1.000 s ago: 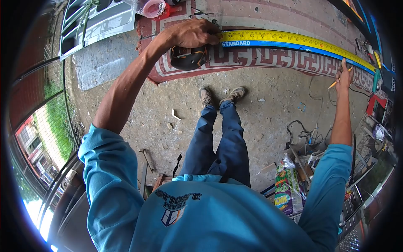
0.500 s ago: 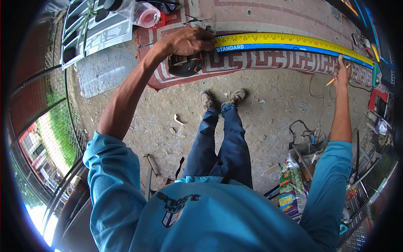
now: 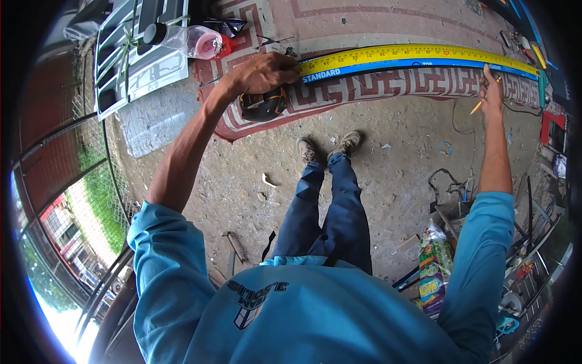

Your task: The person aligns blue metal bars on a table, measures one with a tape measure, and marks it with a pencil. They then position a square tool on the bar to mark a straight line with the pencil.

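Note:
A yellow tape measure blade [image 3: 376, 56] stretches along a long blue strip [image 3: 364, 70] printed "STANDARD" near the table's front edge. My left hand [image 3: 264, 73] is closed on the left end of the tape, fingers pinched beside the strip's end. Just below that hand sits a rounded black-and-orange case [image 3: 263, 104], partly hidden by it. On the right, my right hand [image 3: 492, 91] holds a yellow pencil [image 3: 476, 108] between curled fingers. One of its fingertips touches the strip's lower edge. A teal piece [image 3: 542, 90] stands at the far right end of the tape.
The strip lies on a table with a red-and-white patterned cover [image 3: 339, 24]. A clear plastic bottle [image 3: 182, 37] and a grey tray-like panel [image 3: 148, 73] are at the left. Scraps and a colourful bag [image 3: 434, 273] lie on the dirt floor at the lower right.
The view has shifted slightly, so the floor and feet appear lower. Both hands keep nearly the same places along the tape and strip.

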Demonstrator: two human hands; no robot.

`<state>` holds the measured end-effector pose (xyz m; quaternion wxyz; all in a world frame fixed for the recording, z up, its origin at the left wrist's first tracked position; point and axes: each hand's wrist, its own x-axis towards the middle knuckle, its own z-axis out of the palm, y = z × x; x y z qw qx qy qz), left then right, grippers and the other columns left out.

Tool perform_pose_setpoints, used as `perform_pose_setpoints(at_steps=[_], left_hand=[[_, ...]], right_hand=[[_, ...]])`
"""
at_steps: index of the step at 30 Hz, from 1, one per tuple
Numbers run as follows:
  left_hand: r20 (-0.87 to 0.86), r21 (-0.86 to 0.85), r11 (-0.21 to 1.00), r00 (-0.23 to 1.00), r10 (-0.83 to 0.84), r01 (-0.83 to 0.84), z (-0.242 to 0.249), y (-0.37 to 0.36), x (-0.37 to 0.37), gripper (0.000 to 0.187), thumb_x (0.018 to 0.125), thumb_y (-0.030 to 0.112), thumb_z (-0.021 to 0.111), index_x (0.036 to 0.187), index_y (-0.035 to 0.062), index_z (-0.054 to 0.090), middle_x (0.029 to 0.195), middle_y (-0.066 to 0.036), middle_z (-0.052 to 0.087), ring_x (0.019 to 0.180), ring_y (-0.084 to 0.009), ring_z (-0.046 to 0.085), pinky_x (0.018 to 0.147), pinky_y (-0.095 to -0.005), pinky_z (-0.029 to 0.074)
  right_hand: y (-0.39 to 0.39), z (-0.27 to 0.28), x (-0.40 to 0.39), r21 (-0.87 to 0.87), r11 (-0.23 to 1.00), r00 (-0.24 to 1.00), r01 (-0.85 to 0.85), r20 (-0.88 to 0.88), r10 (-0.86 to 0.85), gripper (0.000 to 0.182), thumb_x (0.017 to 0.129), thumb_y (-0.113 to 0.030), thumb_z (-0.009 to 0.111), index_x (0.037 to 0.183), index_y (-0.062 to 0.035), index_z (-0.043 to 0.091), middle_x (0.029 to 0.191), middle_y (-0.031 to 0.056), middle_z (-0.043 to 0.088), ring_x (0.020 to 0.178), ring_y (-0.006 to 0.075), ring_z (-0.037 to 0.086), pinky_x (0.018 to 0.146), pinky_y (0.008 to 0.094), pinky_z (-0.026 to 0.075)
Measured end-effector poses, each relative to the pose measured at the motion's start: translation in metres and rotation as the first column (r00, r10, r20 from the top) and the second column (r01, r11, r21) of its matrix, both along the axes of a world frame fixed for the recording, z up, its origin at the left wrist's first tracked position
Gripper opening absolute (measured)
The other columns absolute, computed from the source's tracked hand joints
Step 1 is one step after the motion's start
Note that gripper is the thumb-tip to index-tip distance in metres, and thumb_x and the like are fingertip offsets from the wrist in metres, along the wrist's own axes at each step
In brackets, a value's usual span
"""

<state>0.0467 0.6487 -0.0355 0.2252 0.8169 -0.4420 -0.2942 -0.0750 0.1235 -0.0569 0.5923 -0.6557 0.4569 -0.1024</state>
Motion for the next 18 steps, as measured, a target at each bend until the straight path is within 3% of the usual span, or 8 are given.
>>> perform_pose_setpoints(at_steps=[3, 5, 12, 14, 16, 18], left_hand=[[-0.072, 0.081, 0.995, 0.996, 0.059, -0.054, 0.008, -0.001, -0.001, 0.027, 0.091, 0.021, 0.046, 0.091, 0.001, 0.064, 0.094, -0.017, 0.063, 0.077, -0.0265, 0.063, 0.072, -0.0318, 0.051], [0.15, -0.08, 0.987, 0.98, -0.127, 0.14, -0.012, 0.007, 0.003, 0.026, 0.092, 0.021, 0.045, 0.089, 0.0029, 0.064, 0.094, -0.016, 0.061, 0.074, -0.0261, 0.062, 0.069, -0.033, 0.051], [0.124, -0.087, 0.978, 0.976, -0.177, 0.188, -0.007, 0.004, 0.004, 0.017, 0.087, 0.013, 0.051, 0.087, 0.0039, 0.065, 0.093, -0.018, 0.06, 0.078, -0.0286, 0.063, 0.071, -0.0315, 0.054], [0.046, -0.067, 0.997, 0.998, -0.044, 0.047, -0.004, 0.003, 0.001, 0.017, 0.085, 0.014, 0.052, 0.087, 0.0039, 0.066, 0.093, -0.018, 0.06, 0.081, -0.0301, 0.064, 0.076, -0.0309, 0.054], [0.038, -0.066, 0.996, 0.997, -0.064, 0.067, -0.005, 0.004, 0.003, 0.018, 0.085, 0.015, 0.051, 0.088, 0.0037, 0.066, 0.094, -0.019, 0.06, 0.08, -0.0305, 0.063, 0.075, -0.0327, 0.053], [0.03, -0.076, 0.991, 0.994, -0.105, 0.107, -0.003, 0.005, 0.006, 0.02, 0.086, 0.016, 0.05, 0.088, 0.0036, 0.065, 0.094, -0.02, 0.06, 0.08, -0.0309, 0.063, 0.074, -0.0345, 0.052]], right_hand=[[0.003, 0.002, 0.001, 0.002, 1.0, 1.0, 0.009, 0.009, -0.009, 0.038, 0.076, -0.041, 0.072, 0.087, -0.0123, 0.05, 0.067, -0.001, 0.047, 0.035, 0.0044, 0.031, 0.031, 0.0193, 0.019], [0.001, 0.0, -0.001, -0.006, 1.0, 1.0, 0.022, 0.007, -0.022, 0.038, 0.076, -0.041, 0.072, 0.087, -0.0122, 0.05, 0.068, -0.001, 0.048, 0.035, 0.0043, 0.031, 0.031, 0.0195, 0.019], [-0.003, -0.004, -0.002, -0.022, 0.999, 0.999, 0.024, 0.023, -0.023, 0.039, 0.074, -0.039, 0.074, 0.086, -0.0088, 0.053, 0.068, 0.0021, 0.051, 0.036, 0.0045, 0.033, 0.032, 0.02, 0.018], [0.0, -0.002, -0.001, -0.023, 1.0, 1.0, 0.015, 0.017, -0.014, 0.038, 0.074, -0.039, 0.074, 0.085, -0.0088, 0.053, 0.068, 0.002, 0.051, 0.036, 0.0045, 0.033, 0.031, 0.0199, 0.019], [0.003, 0.0, -0.001, -0.025, 1.0, 0.999, 0.017, 0.036, -0.016, 0.038, 0.075, -0.041, 0.072, 0.087, -0.012, 0.051, 0.067, -0.0003, 0.049, 0.035, 0.004, 0.03, 0.031, 0.0199, 0.017], [0.004, -0.002, 0.0, -0.069, 0.997, 0.999, 0.038, -0.002, -0.039, 0.033, 0.076, -0.041, 0.071, 0.081, -0.0131, 0.054, 0.065, -0.0014, 0.048, 0.035, 0.0031, 0.031, 0.03, 0.0199, 0.017]])
